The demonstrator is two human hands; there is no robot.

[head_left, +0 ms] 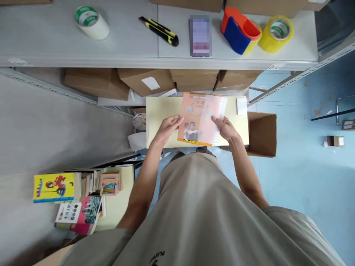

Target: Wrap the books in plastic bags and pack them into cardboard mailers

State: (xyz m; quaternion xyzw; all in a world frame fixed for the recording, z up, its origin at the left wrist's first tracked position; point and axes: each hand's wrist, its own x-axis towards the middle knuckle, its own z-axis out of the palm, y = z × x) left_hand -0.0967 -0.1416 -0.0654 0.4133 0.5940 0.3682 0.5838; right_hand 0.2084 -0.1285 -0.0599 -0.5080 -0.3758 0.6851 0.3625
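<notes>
An orange-covered book is held above the pale yellow tabletop, its front cover facing up. A translucent plastic sleeve overlies the right part of the cover and extends past its right edge. At the book's left edge, my left hand closes on it with the thumb near the cover and the other fingers partly hidden. My right hand grips the sleeve at the right, thumb on top and fingers underneath. Whether the right fingers also pinch the book itself cannot be told.
A small white stack lies at the table's right end, beside an open cardboard box. The grey shelf ahead holds a box cutter, a phone, a tape dispenser and tape rolls. Books are piled at lower left.
</notes>
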